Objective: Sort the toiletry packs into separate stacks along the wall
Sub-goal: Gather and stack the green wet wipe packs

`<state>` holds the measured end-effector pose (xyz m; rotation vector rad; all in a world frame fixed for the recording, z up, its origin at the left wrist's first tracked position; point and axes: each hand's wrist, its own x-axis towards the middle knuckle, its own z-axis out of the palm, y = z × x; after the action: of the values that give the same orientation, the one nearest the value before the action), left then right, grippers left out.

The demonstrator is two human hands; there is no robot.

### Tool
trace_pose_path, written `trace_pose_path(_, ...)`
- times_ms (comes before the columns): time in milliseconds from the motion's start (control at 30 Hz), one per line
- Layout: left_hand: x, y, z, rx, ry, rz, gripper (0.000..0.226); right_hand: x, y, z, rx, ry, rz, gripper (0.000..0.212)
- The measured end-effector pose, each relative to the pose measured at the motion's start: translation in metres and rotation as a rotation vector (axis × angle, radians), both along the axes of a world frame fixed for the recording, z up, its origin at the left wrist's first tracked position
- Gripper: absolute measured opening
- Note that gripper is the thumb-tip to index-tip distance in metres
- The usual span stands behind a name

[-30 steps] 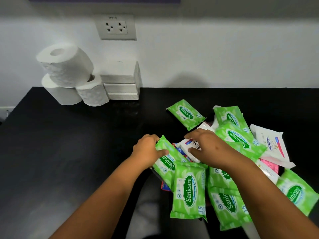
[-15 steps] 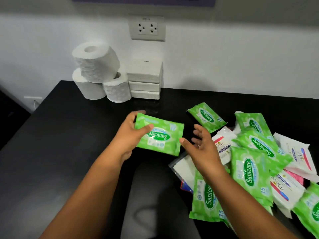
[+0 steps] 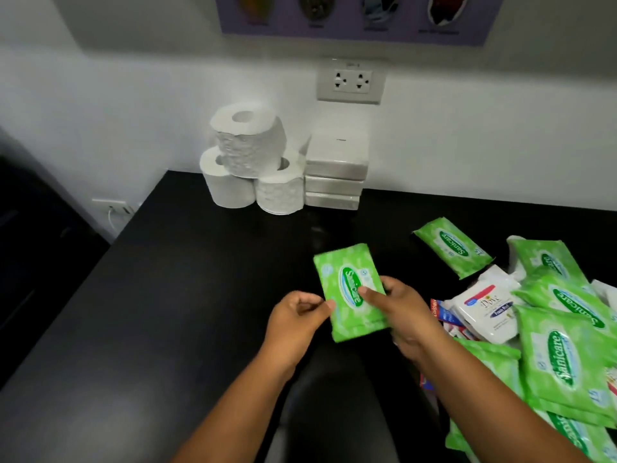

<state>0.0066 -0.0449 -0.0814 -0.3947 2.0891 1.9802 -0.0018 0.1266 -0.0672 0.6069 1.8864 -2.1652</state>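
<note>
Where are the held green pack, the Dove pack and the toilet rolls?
held green pack (image 3: 347,289): head view, oval logo.
Dove pack (image 3: 484,309): head view, white front.
toilet rolls (image 3: 248,145): head view, top roll's side.
</note>
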Motion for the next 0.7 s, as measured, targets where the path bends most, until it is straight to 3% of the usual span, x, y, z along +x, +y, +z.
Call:
trace_pose_path(133, -0.018, -0.031, -0.004, -0.19, 0.132, -0.055, 0.046, -0.011, 0.011, 0.007, 0.267, -0.007, 0.452, 0.022)
trace_pose_path(233, -0.028, -0.041, -0.008, -0.372, 0.262, -0.25, 0.041, -0.031, 0.009, 0.01, 0.639, 0.048, 0.648, 0.024)
trace_pose_path(367, -0.026, -0.04, -0.015, -0.75, 0.475, -0.394, 0.045, -0.047, -0.003, 0.004, 1.124, 0.144, 0.537, 0.04)
trace_pose_path(433, -0.024, -0.037, -0.018, -0.85, 0.506, -0.413, 0.049, -0.042, -0.008, -0.002, 1.285, 0.206, 0.457, 0.052)
trace_pose_path(567, -0.024, -0.032, -0.025, -0.979, 0.469, -0.398, 0.049, -0.014, -0.014, -0.016, 1.264, 0.36, 0.376, 0.049)
trace_pose_path(700, -0.025, -0.02, -0.027, -1.009, 0.461, -0.341, 0.048, 0.001, -0.013, -0.031, 1.316, 0.361, 0.438, 0.047)
